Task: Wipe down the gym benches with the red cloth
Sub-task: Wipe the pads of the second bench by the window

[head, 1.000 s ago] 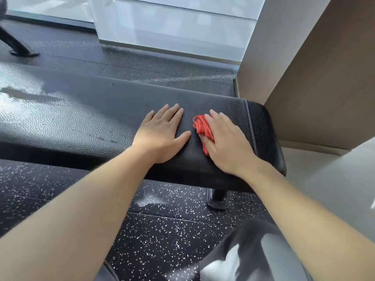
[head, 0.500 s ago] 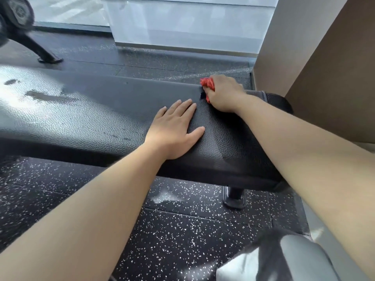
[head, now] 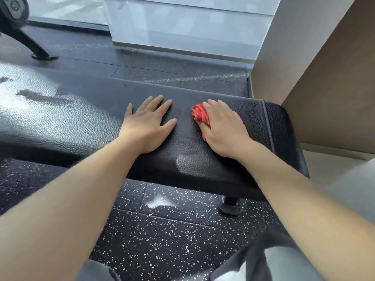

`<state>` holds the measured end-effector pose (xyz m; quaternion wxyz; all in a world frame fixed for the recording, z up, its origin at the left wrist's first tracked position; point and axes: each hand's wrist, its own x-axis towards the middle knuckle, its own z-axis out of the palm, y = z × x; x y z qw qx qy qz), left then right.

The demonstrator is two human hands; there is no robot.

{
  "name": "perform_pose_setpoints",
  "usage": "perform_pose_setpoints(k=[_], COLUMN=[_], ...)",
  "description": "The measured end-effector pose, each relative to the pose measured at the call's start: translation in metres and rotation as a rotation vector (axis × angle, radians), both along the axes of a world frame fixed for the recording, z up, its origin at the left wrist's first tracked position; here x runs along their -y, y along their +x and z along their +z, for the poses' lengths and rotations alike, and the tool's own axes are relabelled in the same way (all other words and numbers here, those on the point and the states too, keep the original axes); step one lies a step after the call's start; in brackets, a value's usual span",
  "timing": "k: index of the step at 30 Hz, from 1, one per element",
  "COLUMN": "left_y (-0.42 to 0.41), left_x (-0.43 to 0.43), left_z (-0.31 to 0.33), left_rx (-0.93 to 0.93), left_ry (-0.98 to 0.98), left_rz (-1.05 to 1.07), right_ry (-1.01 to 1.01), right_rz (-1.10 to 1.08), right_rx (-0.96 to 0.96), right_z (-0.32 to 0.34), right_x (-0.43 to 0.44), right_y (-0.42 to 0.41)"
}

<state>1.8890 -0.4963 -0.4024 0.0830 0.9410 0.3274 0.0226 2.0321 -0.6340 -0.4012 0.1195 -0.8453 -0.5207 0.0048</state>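
A black padded gym bench [head: 81, 110] runs across the view from the left edge to its rounded right end. My right hand [head: 223, 130] presses a bunched red cloth [head: 199, 116] flat onto the pad near that right end; most of the cloth is hidden under the palm and only its left side shows. My left hand [head: 148, 126] lies flat on the pad just left of the cloth, fingers spread, holding nothing. Wet streaks shine on the left part of the pad.
A brown wall panel [head: 334, 88] stands close behind the bench's right end. A bench foot [head: 229, 205] rests on the black speckled rubber floor [head: 162, 240]. A black machine leg [head: 34, 47] stands at the far left, and a glass wall [head: 182, 27] runs behind.
My right hand has drawn the red cloth back from the bench's far edge toward the middle of the pad. My left hand has stayed flat in place.
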Motion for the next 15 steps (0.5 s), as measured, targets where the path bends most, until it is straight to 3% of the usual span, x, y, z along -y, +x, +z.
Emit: perform_pose_setpoints(k=[8, 15], left_y=[0.002, 0.0], left_x=[-0.001, 0.002], left_z=[-0.002, -0.001], left_rx=[0.019, 0.01], left_ry=[0.023, 0.003], left_rz=[0.007, 0.01], right_ry=[-0.028, 0.032], right_rz=[-0.072, 0.064], right_rx=[-0.046, 0.006], right_z=[0.009, 0.005], right_x=[-0.096, -0.045], right_y=[0.036, 0.008])
